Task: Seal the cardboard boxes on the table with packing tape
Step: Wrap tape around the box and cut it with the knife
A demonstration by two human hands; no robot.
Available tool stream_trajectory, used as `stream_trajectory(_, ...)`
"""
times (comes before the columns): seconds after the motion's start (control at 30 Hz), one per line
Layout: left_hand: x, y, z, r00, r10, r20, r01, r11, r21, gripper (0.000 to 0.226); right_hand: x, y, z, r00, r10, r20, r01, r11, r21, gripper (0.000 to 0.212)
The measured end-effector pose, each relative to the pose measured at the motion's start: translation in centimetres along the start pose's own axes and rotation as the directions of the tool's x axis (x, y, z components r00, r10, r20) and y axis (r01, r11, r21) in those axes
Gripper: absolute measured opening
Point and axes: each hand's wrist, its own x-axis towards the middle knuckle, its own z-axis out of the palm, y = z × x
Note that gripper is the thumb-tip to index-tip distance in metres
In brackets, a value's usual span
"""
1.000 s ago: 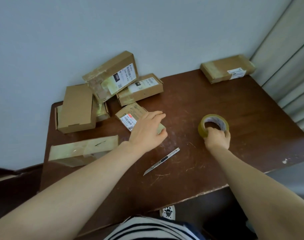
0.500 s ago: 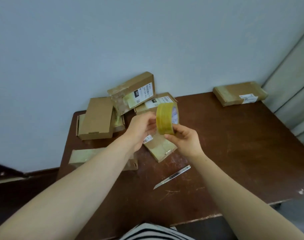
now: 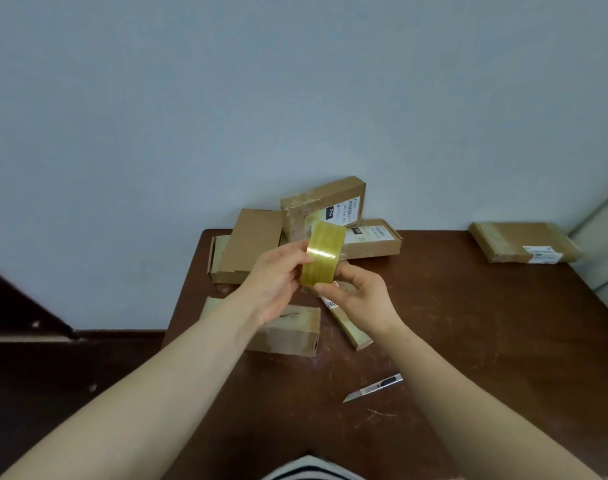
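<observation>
- Yellowish translucent packing-tape roll [image 3: 321, 254] held on edge above the brown wooden desk [image 3: 468, 341].
- Left hand [image 3: 278, 282] pinches its side, thumb seemingly on the face.
- Right hand [image 3: 363, 296] grips it from underneath.
- Brown cardboard boxes [image 3: 250, 244] lie beneath and behind.

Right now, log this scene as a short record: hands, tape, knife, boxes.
left hand: holds the packing tape roll from its left side
right hand: pinches the roll's lower edge
packing tape roll: lifted above the table, on edge
utility knife: lies on the table, untouched
stacked boxes: by the wall, behind the roll
lone box: far right, apart
</observation>
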Motion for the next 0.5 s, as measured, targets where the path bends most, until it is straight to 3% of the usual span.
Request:
stream_trajectory(0.13,-0.4,0.9,-1.1,0.998,-0.008,-0.068,0.002,0.996,-0.086,0.025,0.0,0.1,1.4,0.994,-0.100,0.040,0.107,0.959,-0.263,0.016)
stream_trajectory(0.2,-0.7,1.2,-1.6,0.997,-0.022,-0.077,0.012,0.993,-0.121,0.021,0.1,-0.3,1.9,0.994,-0.090,0.068,0.104,0.963,-0.247,0.019)
stream_trajectory(0.3,-1.1,1.4,-2.5,0.997,-0.031,-0.075,0.020,0.989,-0.147,0.019,0.6,-1.2,2.4,0.992,-0.027,0.126,0.039,0.995,-0.095,0.020)
stream_trajectory(0.37,-1.2,1.6,-2.8,0.998,-0.033,-0.059,0.025,0.993,-0.118,0.021,0.9,-1.9,2.8,0.991,0.040,0.126,-0.053,0.993,0.102,0.017)
stream_trajectory(0.5,-1.8,1.8,-3.0,0.999,-0.001,-0.052,0.004,0.998,0.055,0.026,1.9,-3.0,3.1,0.970,0.222,0.101,-0.241,0.817,0.524,0.013)
